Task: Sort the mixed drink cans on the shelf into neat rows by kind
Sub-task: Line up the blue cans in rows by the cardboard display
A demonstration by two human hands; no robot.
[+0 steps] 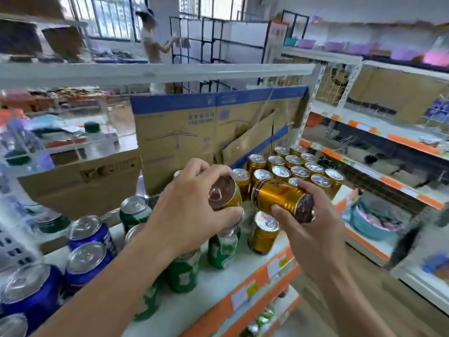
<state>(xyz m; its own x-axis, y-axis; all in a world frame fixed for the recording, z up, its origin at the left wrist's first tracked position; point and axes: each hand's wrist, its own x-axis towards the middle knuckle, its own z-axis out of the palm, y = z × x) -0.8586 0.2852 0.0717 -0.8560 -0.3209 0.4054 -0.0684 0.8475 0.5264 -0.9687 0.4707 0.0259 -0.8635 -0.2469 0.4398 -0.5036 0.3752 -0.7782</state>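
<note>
Your right grip [313, 229] holds a gold can [279, 197] lying sideways, base toward you; your left grip [192, 207] clasps a second can [224, 194], top facing you. The gold rows [300, 166] stand just beyond, nearer your right.

cardboard box [175, 132] behind, teal basket [371, 227] right

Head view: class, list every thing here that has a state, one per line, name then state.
left gold can: tilted, top toward camera.
left hand: grips left gold can.
right gold can: on its side, base toward camera.
right hand: grips right gold can.
gold can block: upright, in rows.
lone gold can: upright, apart from the block.
green cans: upright.
blue cans: upright.
</note>
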